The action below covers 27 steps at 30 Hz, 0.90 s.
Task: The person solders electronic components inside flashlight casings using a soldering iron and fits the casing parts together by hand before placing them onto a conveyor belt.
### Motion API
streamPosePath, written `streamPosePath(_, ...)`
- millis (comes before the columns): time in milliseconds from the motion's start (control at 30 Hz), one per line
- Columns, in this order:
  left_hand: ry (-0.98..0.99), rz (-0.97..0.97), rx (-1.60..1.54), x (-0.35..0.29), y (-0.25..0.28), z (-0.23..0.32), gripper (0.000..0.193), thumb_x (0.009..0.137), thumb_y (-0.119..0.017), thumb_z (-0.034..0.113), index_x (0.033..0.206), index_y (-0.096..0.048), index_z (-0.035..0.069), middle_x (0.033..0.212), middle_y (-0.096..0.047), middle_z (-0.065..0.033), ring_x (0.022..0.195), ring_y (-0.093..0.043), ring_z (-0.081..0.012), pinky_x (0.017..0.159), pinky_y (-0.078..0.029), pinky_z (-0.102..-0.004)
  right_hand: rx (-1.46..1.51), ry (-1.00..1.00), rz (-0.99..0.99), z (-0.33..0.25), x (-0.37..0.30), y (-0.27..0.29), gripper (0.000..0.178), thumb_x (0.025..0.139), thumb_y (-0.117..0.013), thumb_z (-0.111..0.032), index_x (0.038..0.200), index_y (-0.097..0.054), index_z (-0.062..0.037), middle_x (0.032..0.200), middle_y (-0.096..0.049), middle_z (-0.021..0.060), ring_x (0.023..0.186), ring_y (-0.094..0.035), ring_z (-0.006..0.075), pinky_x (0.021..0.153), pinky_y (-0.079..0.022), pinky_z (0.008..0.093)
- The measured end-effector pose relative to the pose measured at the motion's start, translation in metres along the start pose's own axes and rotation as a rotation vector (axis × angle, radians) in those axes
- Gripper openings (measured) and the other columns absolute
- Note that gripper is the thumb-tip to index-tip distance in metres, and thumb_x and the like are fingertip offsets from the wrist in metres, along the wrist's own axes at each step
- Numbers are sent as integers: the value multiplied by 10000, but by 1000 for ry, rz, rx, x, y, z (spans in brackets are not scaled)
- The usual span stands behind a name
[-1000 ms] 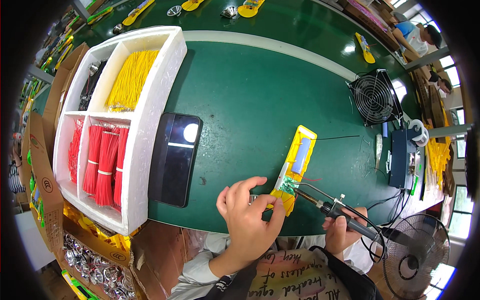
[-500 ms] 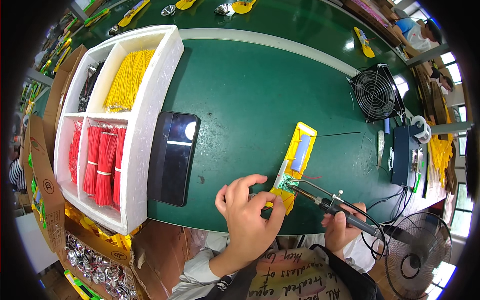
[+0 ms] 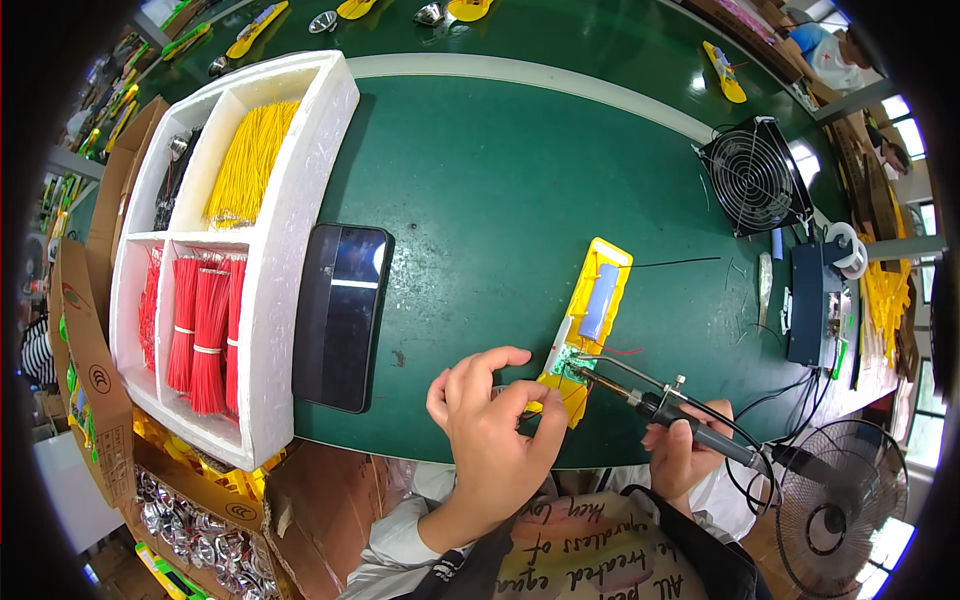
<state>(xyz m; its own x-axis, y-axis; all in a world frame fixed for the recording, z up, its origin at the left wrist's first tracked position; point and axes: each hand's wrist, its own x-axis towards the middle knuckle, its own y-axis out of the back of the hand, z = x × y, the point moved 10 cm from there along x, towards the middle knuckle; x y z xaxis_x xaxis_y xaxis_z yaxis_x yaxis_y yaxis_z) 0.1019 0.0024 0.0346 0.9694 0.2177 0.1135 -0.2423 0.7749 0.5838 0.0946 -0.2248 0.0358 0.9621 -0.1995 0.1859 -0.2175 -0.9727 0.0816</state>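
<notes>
A soldering iron [image 3: 655, 407] with a thin metal feed tube [image 3: 628, 366] alongside is gripped in my right hand [image 3: 684, 458]. Its tip touches the small green circuit board [image 3: 570, 366] in an open yellow plastic housing [image 3: 597, 262]. Above the board in that housing lies a lilac cylindrical battery [image 3: 599, 303]. A black wire [image 3: 677, 262] and a red wire [image 3: 622, 350] stick out to the right. My left hand [image 3: 503, 430] is at the housing's lower left, thumb and forefinger pinched together at its edge, other fingers raised; what they pinch is too small to make out.
At left, a white foam box [image 3: 300, 200] holds yellow, red and black wires, beside a black phone [image 3: 343, 318]. A square fan [image 3: 755, 180], a blue-grey soldering unit [image 3: 812, 305] and a solder spool [image 3: 848, 252] stand at right. Reflector cups [image 3: 205, 530] fill a carton below left.
The whole view has shifted slightly. Both hands, the iron and the housing keep nearly the same positions, with the iron's tip still at the board.
</notes>
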Motion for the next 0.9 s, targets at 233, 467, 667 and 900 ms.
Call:
streamPosePath(233, 6, 12, -4, -1, -1, -3, 63, 690, -671, 127, 680, -630, 80, 1056, -562, -38, 1033, -489, -250, 935, -236, -473, 42, 33, -44, -1, 0, -1, 251, 847, -625, -116, 922, -426, 18, 647, -574, 129, 480, -562, 128, 442, -457, 217)
streamPosePath(467, 3, 0, 6, -1, -1, 0, 44, 699, -671, 75, 704, -628, 68, 1053, -571, -37, 998, -477, -245, 933, -247, -398, -15, 56, -62, -8, 0, -2, 251, 845, -635, -119, 915, -442, 26, 614, -591, 117, 498, -567, 129, 475, -461, 228)
streamPosePath(667, -2, 6, 17, -1, -2, -1, 43, 707, -670, 78, 708, -628, 70, 1048, -573, -32, 1001, -478, -245, 938, -246, -399, -42, 92, -80, -16, 1, -5, 236, 835, -636, -96, 919, -458, 36, 604, -592, 102, 502, -569, 138, 496, -462, 232)
streamPosePath(900, -4, 6, 16, -2, -2, 0, 42, 708, -669, 76, 710, -627, 76, 1042, -574, -27, 1001, -479, -243, 937, -247, -398, -28, 108, -67, -16, 1, -5, 245, 836, -637, -103, 919, -451, 33, 605, -591, 106, 501, -570, 137, 492, -464, 232)
